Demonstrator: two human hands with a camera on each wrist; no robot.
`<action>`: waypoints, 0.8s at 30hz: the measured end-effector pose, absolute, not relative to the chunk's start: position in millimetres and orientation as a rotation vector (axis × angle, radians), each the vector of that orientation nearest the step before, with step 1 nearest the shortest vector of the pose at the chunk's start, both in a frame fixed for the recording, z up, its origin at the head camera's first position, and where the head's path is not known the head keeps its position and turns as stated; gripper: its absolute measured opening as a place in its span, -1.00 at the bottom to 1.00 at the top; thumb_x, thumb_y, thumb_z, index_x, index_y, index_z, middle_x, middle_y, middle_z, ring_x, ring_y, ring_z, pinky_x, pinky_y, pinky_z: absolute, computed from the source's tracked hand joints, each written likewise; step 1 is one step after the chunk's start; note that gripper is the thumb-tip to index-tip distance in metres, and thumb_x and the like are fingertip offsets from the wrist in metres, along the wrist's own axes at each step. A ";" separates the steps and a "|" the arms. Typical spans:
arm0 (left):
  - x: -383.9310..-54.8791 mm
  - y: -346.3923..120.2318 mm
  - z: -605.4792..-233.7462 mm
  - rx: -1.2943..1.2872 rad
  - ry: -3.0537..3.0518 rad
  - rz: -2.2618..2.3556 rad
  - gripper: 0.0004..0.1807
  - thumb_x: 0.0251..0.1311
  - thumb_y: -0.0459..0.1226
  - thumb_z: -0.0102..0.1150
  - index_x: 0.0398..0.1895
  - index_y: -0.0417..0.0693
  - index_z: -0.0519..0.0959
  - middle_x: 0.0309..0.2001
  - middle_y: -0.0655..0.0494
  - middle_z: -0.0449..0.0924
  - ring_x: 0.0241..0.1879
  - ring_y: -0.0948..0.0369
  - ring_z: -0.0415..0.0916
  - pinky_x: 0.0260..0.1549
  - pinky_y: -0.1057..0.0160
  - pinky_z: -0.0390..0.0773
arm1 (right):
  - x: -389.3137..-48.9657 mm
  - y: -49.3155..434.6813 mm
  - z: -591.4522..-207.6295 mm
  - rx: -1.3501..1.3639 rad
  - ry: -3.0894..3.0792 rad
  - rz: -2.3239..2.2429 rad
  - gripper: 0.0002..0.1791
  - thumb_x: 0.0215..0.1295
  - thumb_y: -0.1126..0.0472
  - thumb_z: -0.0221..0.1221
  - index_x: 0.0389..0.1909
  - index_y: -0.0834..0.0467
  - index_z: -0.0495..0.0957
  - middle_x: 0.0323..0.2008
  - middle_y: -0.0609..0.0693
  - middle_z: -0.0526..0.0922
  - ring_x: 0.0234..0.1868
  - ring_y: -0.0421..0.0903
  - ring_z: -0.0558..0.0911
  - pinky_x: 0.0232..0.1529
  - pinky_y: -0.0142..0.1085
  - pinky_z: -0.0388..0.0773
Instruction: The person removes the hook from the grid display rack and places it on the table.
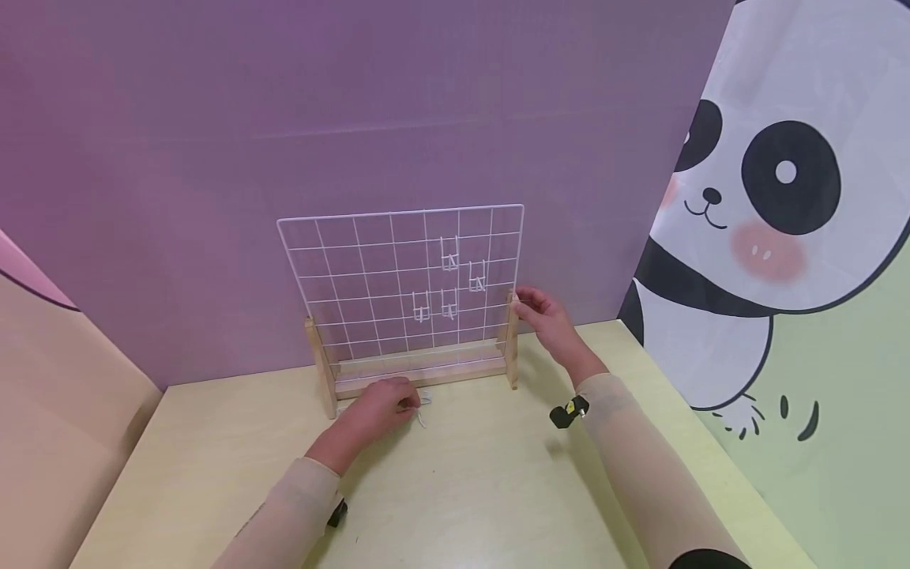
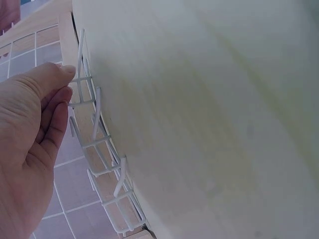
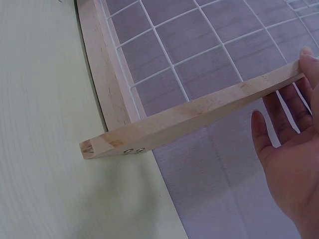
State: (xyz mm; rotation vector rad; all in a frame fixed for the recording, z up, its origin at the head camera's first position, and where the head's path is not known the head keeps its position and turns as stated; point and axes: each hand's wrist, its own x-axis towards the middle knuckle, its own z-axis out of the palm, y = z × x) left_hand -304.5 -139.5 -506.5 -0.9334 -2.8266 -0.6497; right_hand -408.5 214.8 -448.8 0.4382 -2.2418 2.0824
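A white wire grid (image 1: pixel 370 261) stands upright in a wooden stand (image 1: pixel 426 373). Four-sided white wire hooks hang in several places on its right half, one hook (image 1: pixel 478 276) nearest the right side. At the stand's front foot, my left hand (image 1: pixel 377 407) pinches the end of a white wire hook (image 2: pixel 85 89) between thumb and fingers. Two more loose hooks (image 2: pixel 119 209) lie beside it along the stand's base. My right hand (image 1: pixel 546 320) holds the top of the stand's right wooden post (image 3: pixel 199 107), thumb on its front edge and fingers behind.
The pale wooden table (image 1: pixel 483 474) reaches back to a purple backdrop (image 1: pixel 398 103). A panda-printed wall panel (image 1: pixel 782 332) borders the right side, and a pinkish panel (image 1: pixel 64 395) the left.
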 end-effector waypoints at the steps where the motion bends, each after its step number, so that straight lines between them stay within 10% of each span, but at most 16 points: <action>1: -304.2 -139.7 -505.8 -0.924 -2.829 -0.661 -0.87 0.31 -0.47 0.51 -0.24 -0.08 0.76 -0.27 0.25 0.64 -0.22 0.24 0.60 -0.11 0.17 0.74 | -408.6 214.7 -448.7 0.438 -2.239 2.085 -0.56 0.66 0.19 0.27 0.40 0.31 0.56 0.23 0.13 0.69 0.29 -0.02 0.62 0.55 0.02 0.45; 24: -310.5 -133.9 -473.6 -0.511 -2.512 -1.056 -0.79 0.39 -0.32 0.52 0.00 -0.19 0.74 -0.06 -0.02 0.72 0.02 -0.06 0.69 0.10 -0.14 0.73 | -407.1 214.2 -449.0 0.439 -2.228 2.080 -0.57 0.67 0.19 0.26 0.39 0.31 0.57 0.29 0.24 0.67 0.27 -0.04 0.64 0.55 0.03 0.46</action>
